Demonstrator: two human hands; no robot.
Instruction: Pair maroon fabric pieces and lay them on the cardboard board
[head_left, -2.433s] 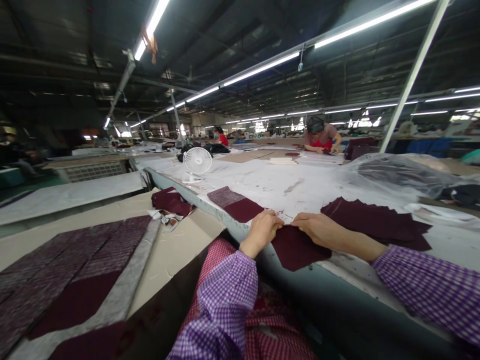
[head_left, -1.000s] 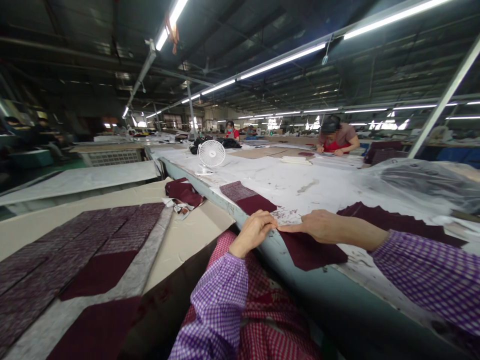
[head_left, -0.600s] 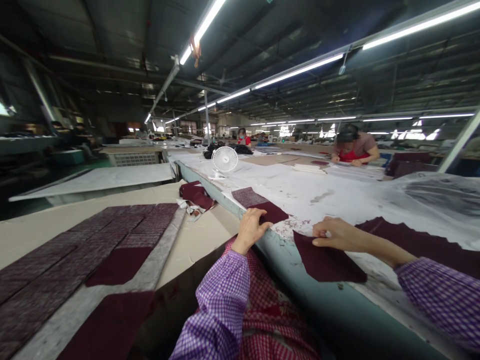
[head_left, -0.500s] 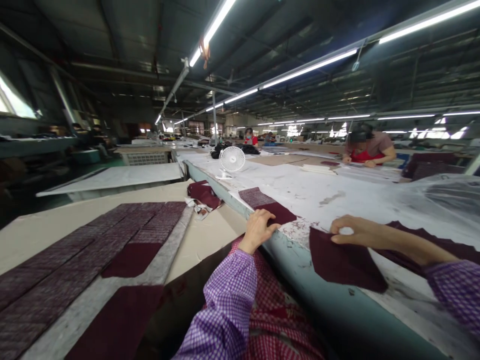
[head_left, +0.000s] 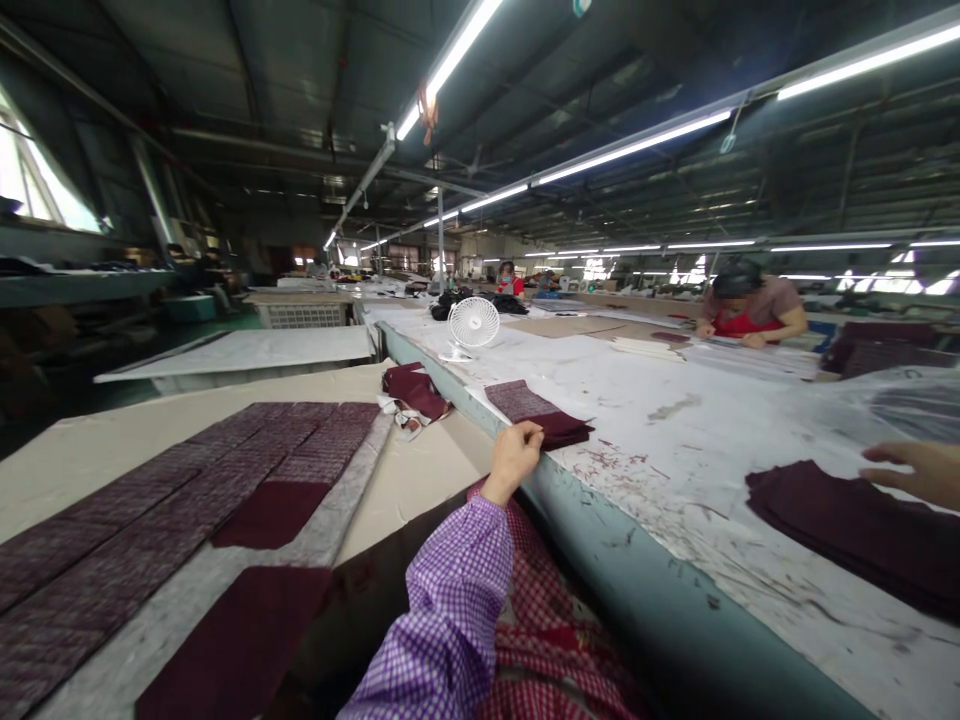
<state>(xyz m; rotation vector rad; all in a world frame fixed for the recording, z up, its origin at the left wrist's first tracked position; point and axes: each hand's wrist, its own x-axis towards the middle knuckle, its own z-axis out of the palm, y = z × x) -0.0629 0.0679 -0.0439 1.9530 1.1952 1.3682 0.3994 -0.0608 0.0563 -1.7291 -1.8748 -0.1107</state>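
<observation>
At the table's near edge, the fingers of my left hand (head_left: pixel 516 458) are pinched together at the near corner of a small stack of maroon fabric pieces (head_left: pixel 564 428). The back part of that stack shows a speckled grey-maroon face. At the far right, my right hand (head_left: pixel 919 470) is open, its fingers stretched out and apart, over a larger pile of plain maroon fabric pieces (head_left: pixel 847 525). This hand is partly cut off by the frame edge, and nothing shows in its fingers.
A white fan (head_left: pixel 474 322) stands on the long white table (head_left: pixel 697 460). To my left, rows of speckled maroon fabric (head_left: pixel 247 470) lie on a lower surface beside a bundle of scraps (head_left: pixel 414 392). A person (head_left: pixel 754 305) works across the table.
My right hand has moved right and no longer holds the single maroon fabric piece. My left hand's fingers have closed from spread to pinched at the stack. The view has shifted slightly.
</observation>
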